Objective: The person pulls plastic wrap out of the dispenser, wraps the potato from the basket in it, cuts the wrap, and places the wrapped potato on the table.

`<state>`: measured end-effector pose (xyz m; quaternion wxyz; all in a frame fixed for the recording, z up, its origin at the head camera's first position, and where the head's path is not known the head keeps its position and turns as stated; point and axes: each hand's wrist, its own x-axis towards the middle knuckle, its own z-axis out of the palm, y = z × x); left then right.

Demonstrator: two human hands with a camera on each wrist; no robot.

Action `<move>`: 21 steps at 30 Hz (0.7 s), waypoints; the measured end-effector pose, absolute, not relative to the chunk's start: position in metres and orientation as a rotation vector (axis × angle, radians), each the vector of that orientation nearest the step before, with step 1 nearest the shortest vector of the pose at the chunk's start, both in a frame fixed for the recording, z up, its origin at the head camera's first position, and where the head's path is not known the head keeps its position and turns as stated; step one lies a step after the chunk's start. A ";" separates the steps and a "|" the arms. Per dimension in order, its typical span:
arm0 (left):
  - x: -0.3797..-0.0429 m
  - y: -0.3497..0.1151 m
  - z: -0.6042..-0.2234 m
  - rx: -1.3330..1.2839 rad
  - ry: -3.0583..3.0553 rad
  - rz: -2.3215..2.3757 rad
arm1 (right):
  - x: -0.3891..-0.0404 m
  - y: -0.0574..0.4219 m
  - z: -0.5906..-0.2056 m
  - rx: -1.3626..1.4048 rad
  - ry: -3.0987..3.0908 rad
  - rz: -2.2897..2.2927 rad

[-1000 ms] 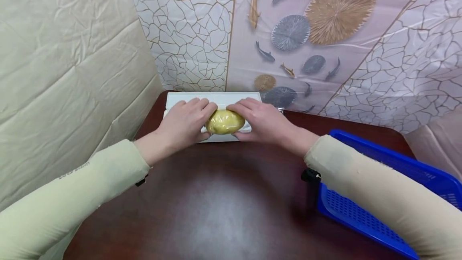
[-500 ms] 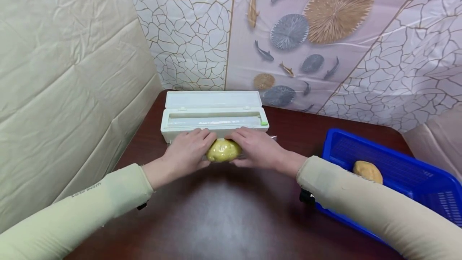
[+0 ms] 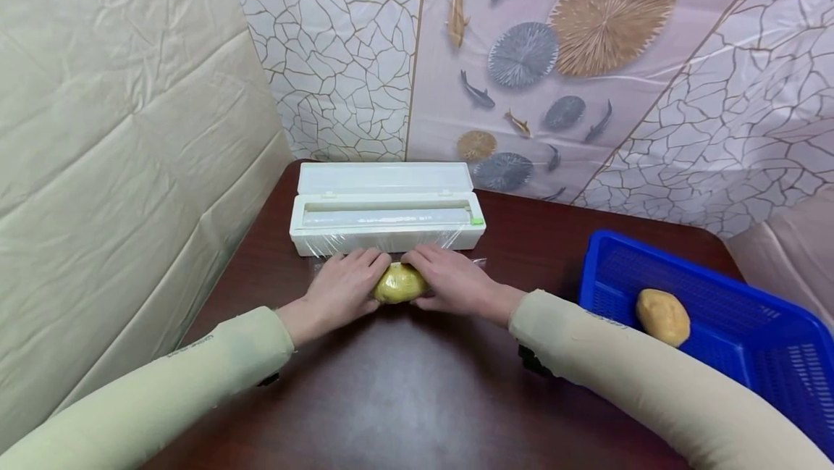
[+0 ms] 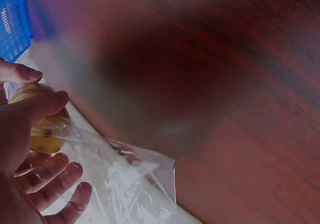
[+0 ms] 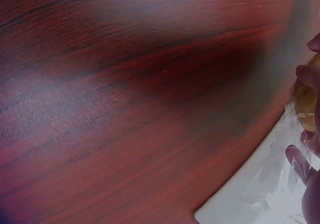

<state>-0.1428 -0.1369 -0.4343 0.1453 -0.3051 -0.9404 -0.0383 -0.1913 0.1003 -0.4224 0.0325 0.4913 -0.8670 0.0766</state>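
A yellow potato [image 3: 399, 284] wrapped in clear cling film lies between my hands, just in front of a white cling film dispenser [image 3: 391, 241]. My left hand [image 3: 345, 284] grips its left end, and my right hand [image 3: 455, 284] grips the right end. Thumbs are on the near side, fingers over the top. Creased cling film [image 4: 132, 184] spreads from the potato over the dispenser's front, as the left wrist view shows. The right wrist view catches only part of the potato [image 5: 305, 102] at its edge. The film's underside is hidden.
The dispenser's lid [image 3: 384, 178] stands open at the back, with a film roll [image 3: 384, 218] inside and a green piece [image 3: 477, 221] at its right end. On the right, a blue basket [image 3: 588, 267] holds another potato [image 3: 662, 316], partly behind my right sleeve.
Both hands have brought the wrapped potato back from over the dispenser toward me and lower. Film now stretches between it and the dispenser. The basket's potato has come into sight.
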 end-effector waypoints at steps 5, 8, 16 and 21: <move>-0.146 -0.136 -0.444 -0.888 -2.698 -0.148 | -0.195 0.100 -0.434 1.508 -2.672 0.269; -0.147 -0.136 -0.447 -0.886 -2.694 -0.153 | -0.197 0.099 -0.440 1.517 -2.650 0.265; -0.150 -0.138 -0.457 -0.891 -2.685 -0.114 | -0.199 0.098 -0.449 1.526 -2.631 0.235; -0.151 -0.140 -0.461 -0.904 -2.665 -0.117 | -0.199 0.097 -0.452 1.527 -2.614 0.227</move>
